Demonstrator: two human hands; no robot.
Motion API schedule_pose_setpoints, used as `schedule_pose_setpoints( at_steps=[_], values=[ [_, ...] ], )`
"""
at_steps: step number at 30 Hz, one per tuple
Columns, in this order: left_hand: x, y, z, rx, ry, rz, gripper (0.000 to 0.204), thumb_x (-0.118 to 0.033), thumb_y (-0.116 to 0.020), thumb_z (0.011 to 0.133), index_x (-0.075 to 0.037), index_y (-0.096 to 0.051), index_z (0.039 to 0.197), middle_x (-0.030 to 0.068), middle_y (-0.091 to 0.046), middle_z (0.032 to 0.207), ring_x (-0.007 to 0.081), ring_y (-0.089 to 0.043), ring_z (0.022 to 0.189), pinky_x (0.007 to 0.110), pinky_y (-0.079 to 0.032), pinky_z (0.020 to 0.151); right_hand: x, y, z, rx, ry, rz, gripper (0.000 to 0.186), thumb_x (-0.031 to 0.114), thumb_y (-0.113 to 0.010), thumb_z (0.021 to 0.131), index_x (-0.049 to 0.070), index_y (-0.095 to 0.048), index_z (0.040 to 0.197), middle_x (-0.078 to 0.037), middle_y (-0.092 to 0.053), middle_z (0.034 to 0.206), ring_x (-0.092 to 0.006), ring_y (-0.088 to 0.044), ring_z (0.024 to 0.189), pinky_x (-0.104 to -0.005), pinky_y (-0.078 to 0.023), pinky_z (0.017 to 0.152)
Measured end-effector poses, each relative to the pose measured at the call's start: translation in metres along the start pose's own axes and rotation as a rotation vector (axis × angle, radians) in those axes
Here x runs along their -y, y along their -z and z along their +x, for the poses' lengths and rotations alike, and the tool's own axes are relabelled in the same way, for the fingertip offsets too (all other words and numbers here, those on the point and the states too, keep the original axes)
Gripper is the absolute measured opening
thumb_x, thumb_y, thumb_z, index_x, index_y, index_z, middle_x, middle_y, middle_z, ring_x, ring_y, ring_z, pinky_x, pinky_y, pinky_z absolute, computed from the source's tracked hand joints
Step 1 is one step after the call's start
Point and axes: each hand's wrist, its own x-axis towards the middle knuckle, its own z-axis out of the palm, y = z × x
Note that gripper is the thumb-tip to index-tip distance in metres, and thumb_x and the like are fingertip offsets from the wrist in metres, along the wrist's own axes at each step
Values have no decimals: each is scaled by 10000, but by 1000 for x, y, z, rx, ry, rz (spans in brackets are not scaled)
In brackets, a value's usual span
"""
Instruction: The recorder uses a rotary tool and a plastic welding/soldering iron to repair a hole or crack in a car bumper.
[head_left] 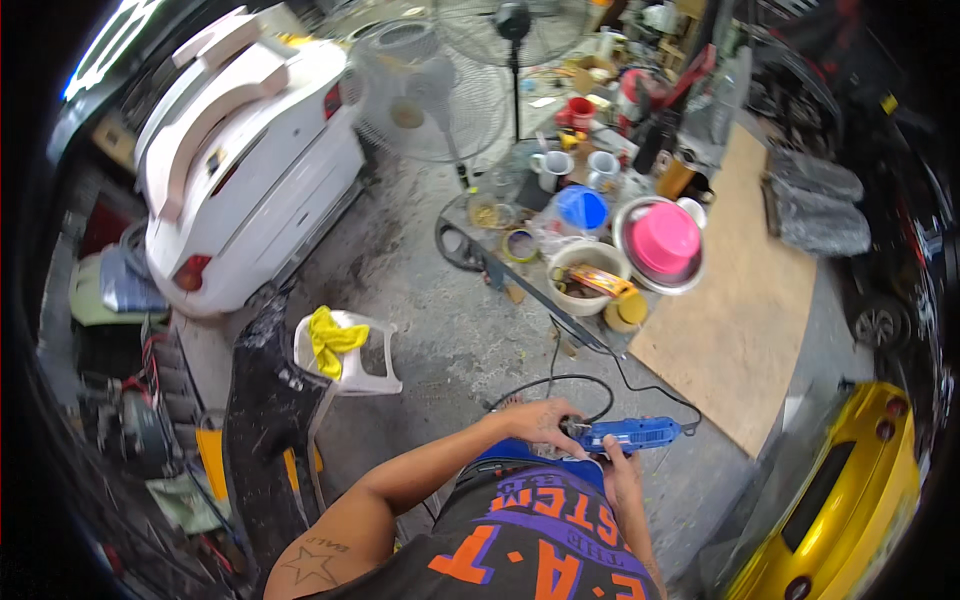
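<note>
- Head view, and my left hand [547,424] is at the metal head of the blue power tool [645,434], fingers bent around it; their tips are lost against the dark metal, so pinching or merely touching, I can't tell.
- My right hand [620,468] has the tool's body, thumb on top, fingers closed beneath and mostly hidden; the tool sits right in front of my waist.
- My shirt [545,535] covers the lower middle, my right forearm is partly behind it, and the rim goes black and bent.
- Ahead, the crowded surface [548,305] shows a dark edge: pink bowl [662,238], blue container [582,207], cream bucket [572,300], mugs blurring behind.
- Grey, stained floor [450,345] all around, a wooden board [745,330] beside the surface.
- Off to the left, a white stool [375,377] wears a yellow cloth [334,343]; a black curved panel [265,430] stands near, a white car body [270,190] beyond.
- On the right, a glossy yellow car part [850,500], cut off below.
- Between me and the surface, a black cable [668,391] trails from the tool, near a looped hose [611,395].
</note>
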Motion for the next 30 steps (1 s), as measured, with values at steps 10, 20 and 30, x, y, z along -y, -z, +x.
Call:
schedule_pose_setpoints(
  at_steps=[10, 20, 30],
  values=[
    [54, 35, -135, -453, 197, -545, 341, -253, -812, 649, -30, -665, 861, 9, -625, 654, 107, -558, 610, 244, -424, 569, 64, -105, 86, 1046, -335, -1076, 419, 282, -698, 833, -2, -638, 1135, -95, -658, 1046, -165, -612, 938, -293, -474, 858],
    [74, -80, -171, -1190, 336, -924, 273, -307, -803, 669, -79, -657, 713, -20, -590, 620, 52, -485, 552, 230, -319, 481, 52, -218, 214, 1573, -519, -1146, 253, 223, -576, 936, 1, -678, 1003, -46, -680, 942, -105, -616, 875, -268, -489, 814],
    [102, -142, -149, -1534, 575, -1315, 460, -256, -869, 596, -10, -643, 913, 57, -655, 661, 114, -554, 539, 260, -420, 492, -180, -372, 299, 1364, -523, -1340, 328, 313, -631, 891, 40, -660, 1070, -41, -682, 944, -117, -635, 810, -275, -538, 681]
  ],
)
